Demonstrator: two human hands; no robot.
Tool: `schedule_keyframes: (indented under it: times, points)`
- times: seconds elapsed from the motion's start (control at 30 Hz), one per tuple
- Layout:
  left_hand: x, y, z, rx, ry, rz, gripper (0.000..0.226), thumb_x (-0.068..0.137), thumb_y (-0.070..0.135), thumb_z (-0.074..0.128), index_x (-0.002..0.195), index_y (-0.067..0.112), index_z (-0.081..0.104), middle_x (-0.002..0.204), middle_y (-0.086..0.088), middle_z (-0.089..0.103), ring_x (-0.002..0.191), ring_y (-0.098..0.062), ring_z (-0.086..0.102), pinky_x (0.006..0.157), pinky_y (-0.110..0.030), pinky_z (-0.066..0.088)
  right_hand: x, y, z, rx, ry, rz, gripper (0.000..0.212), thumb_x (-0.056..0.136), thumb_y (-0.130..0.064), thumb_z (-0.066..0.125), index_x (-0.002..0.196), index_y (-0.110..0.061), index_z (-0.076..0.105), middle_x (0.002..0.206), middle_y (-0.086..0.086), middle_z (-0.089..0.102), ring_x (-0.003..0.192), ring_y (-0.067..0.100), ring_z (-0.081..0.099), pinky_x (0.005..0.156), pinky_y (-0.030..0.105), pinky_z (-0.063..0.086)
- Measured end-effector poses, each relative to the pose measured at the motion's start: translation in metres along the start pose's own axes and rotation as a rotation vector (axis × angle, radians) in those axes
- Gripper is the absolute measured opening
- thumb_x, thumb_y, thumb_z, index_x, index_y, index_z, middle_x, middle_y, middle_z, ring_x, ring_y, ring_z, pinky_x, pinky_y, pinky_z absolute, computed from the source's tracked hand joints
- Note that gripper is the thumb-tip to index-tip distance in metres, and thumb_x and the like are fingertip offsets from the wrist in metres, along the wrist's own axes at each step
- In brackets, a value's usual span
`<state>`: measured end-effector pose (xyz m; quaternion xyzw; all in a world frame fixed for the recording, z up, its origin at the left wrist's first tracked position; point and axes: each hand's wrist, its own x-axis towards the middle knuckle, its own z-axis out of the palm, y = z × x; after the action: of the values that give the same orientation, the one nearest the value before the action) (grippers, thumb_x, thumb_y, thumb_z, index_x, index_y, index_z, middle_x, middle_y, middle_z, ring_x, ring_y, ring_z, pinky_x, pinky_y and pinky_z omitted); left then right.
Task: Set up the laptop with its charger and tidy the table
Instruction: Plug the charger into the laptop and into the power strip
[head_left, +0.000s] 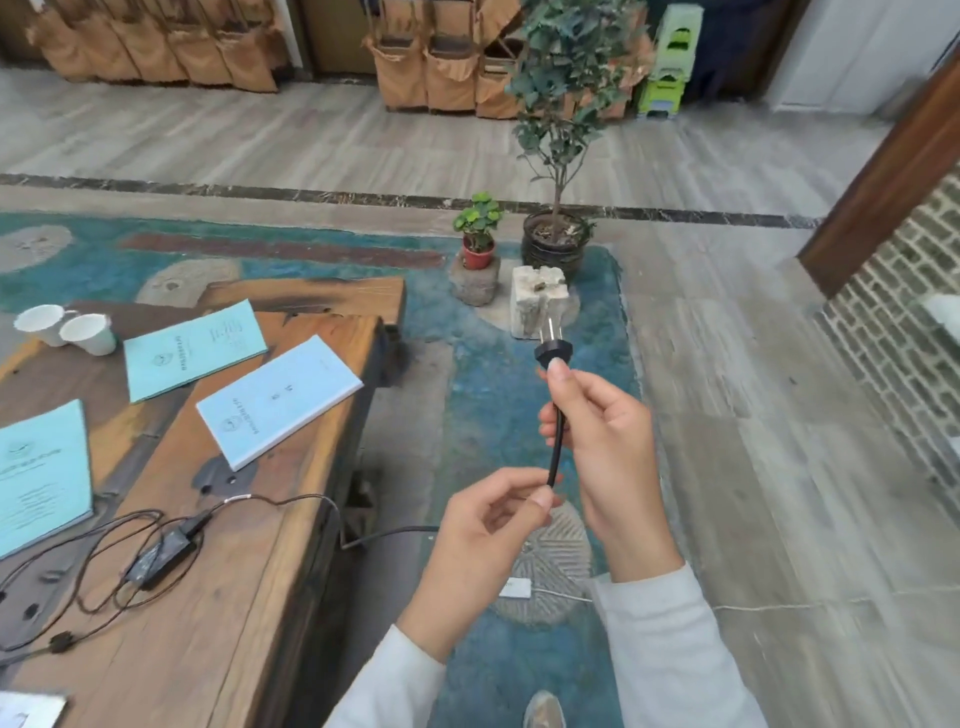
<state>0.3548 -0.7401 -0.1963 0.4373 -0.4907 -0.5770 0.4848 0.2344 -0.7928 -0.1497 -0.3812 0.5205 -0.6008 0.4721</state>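
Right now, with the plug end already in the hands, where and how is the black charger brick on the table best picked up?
Grip the charger brick across its two long sides, coming from above with one hand. It lies flat on the wooden table, a slim block with cords leaving both ends, so the ends are crowded and the long flanks are free. Loops of thin cord lie around it and may drag.
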Motion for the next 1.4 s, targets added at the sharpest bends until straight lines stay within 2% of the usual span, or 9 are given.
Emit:
schedule_keyframes:
  times: [0.2, 0.43, 0.57, 0.73, 0.93, 1.07, 1.13, 1.3, 1.4]
  points:
    - [0.017, -0.033, 0.057, 0.043, -0.007, -0.102, 0.015, 0.096, 0.002, 0.062, 0.105, 0.002, 0.073, 0.088, -0.004, 0.076, 0.082, -0.015, 0.068, 0.083, -0.031, 0.057, 0.026, 0.024, -0.062, 0.113, -0.001, 0.145, 0.027, 0.097, -0.036, 0.062, 0.087, -0.018, 0.08, 0.06, -0.004, 0.056, 0.054, 0.006, 0.052, 0.048, 0.018, 0.044]
    - [0.019, -0.086, 0.084, 0.006, -0.064, -0.322, 0.021, 0.088, 0.012, 0.065, 0.104, 0.023, 0.074, 0.084, 0.005, 0.071, 0.08, -0.019, 0.066, 0.082, -0.035, 0.054, 0.044, 0.08, -0.097, 0.113, 0.065, 0.38, 0.029, 0.101, -0.028, 0.057, 0.093, -0.007, 0.073, 0.06, 0.0, 0.05, 0.04, 0.006, 0.033, 0.033, 0.016, 0.022]
    - [0.027, -0.124, 0.081, -0.061, -0.048, -0.5, 0.014, 0.098, 0.013, 0.06, 0.1, 0.016, 0.074, 0.088, -0.008, 0.074, 0.08, -0.021, 0.068, 0.083, -0.043, 0.056, 0.051, 0.125, -0.105, 0.064, 0.134, 0.5, 0.029, 0.1, -0.028, 0.058, 0.091, -0.004, 0.073, 0.059, -0.001, 0.048, 0.038, 0.005, 0.032, 0.034, 0.016, 0.023]
    - [0.063, -0.186, 0.06, 0.018, -0.071, -0.708, 0.022, 0.104, 0.011, 0.048, 0.096, 0.009, 0.069, 0.085, 0.0, 0.074, 0.069, -0.015, 0.066, 0.063, -0.021, 0.053, 0.059, 0.2, -0.106, 0.041, 0.237, 0.656, 0.033, 0.101, -0.028, 0.057, 0.09, 0.0, 0.07, 0.054, -0.003, 0.051, 0.036, 0.004, 0.031, 0.033, 0.016, 0.024]
    - [0.142, -0.29, 0.022, 0.141, -0.144, -0.68, 0.023, 0.103, 0.006, 0.045, 0.093, 0.004, 0.066, 0.077, -0.002, 0.069, 0.066, -0.013, 0.067, 0.056, -0.012, 0.047, 0.088, 0.311, -0.094, 0.036, 0.346, 0.683, 0.032, 0.103, -0.02, 0.055, 0.078, 0.0, 0.058, 0.055, 0.004, 0.045, 0.045, 0.008, 0.051, 0.039, 0.02, 0.038]
    - [0.183, -0.385, -0.004, 0.269, -0.177, -0.729, 0.022, 0.103, 0.018, 0.05, 0.096, 0.006, 0.068, 0.089, -0.008, 0.072, 0.079, -0.021, 0.068, 0.069, -0.024, 0.054, 0.11, 0.397, -0.098, 0.029, 0.387, 0.692, 0.035, 0.103, -0.021, 0.055, 0.093, 0.011, 0.063, 0.047, -0.005, 0.046, 0.033, -0.001, 0.038, 0.031, 0.013, 0.03]
    - [0.195, -0.44, -0.018, 0.334, -0.209, -0.761, 0.025, 0.102, 0.029, 0.053, 0.102, 0.012, 0.07, 0.097, -0.012, 0.075, 0.079, -0.019, 0.067, 0.065, -0.019, 0.05, 0.115, 0.448, -0.105, -0.043, 0.406, 0.71, 0.043, 0.102, -0.026, 0.057, 0.094, 0.015, 0.063, 0.051, -0.002, 0.045, 0.035, 0.003, 0.032, 0.033, 0.015, 0.025]
    - [0.205, -0.582, -0.056, 0.567, -0.247, -0.884, 0.043, 0.102, 0.05, 0.042, 0.116, 0.019, 0.067, 0.109, -0.013, 0.073, 0.103, -0.033, 0.068, 0.095, -0.043, 0.053, 0.103, 0.57, -0.125, -0.065, 0.465, 0.774, 0.034, 0.1, -0.033, 0.059, 0.08, -0.009, 0.071, 0.053, -0.003, 0.05, 0.036, 0.004, 0.031, 0.035, 0.016, 0.024]
    - [0.204, -0.657, -0.08, 0.763, -0.318, -0.91, 0.051, 0.104, 0.053, 0.03, 0.137, 0.023, 0.056, 0.126, -0.018, 0.066, 0.116, -0.039, 0.061, 0.096, -0.044, 0.05, 0.095, 0.627, -0.132, -0.077, 0.461, 0.815, 0.036, 0.1, -0.036, 0.058, 0.078, -0.011, 0.07, 0.049, -0.012, 0.056, 0.036, 0.004, 0.031, 0.035, 0.016, 0.024]
